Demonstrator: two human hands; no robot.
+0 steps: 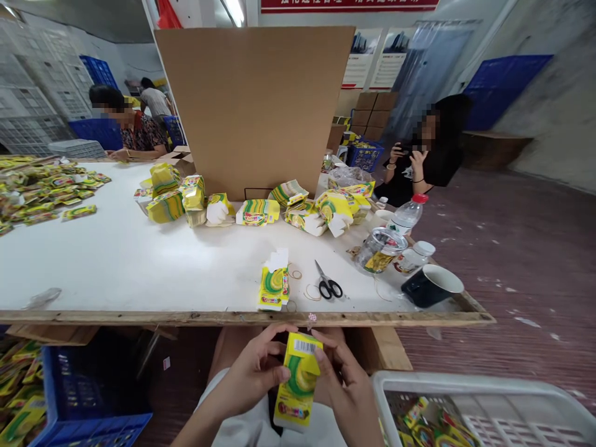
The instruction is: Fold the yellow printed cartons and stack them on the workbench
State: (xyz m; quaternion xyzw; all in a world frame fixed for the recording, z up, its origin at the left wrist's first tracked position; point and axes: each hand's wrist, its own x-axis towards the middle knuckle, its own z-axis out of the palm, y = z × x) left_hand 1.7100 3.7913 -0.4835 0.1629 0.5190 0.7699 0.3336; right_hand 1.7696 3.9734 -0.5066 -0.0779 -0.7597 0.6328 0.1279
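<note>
Between my two hands, just below the table's front edge, is a small yellow and green carton point(298, 385) with a barcode on its upper end. My left hand point(261, 366) grips its left side, thumb on the front face. My right hand point(342, 379) holds the upper right edge with thumb and fingers. On the table ahead lies another yellow carton point(274, 282) with a white flap sticking up at its far end. Black-handled scissors point(329, 287) and a few rubber bands point(313, 293) lie to the right of it.
Bundles of flat cartons point(258, 212) line a tall cardboard sheet point(256, 112). Small packets point(46, 189) are heaped at left. A mug point(431, 285), bottles and a jar point(379, 251) stand at right. A white basket point(484, 388) and blue crate point(88, 403) flank me. Other people sit beyond.
</note>
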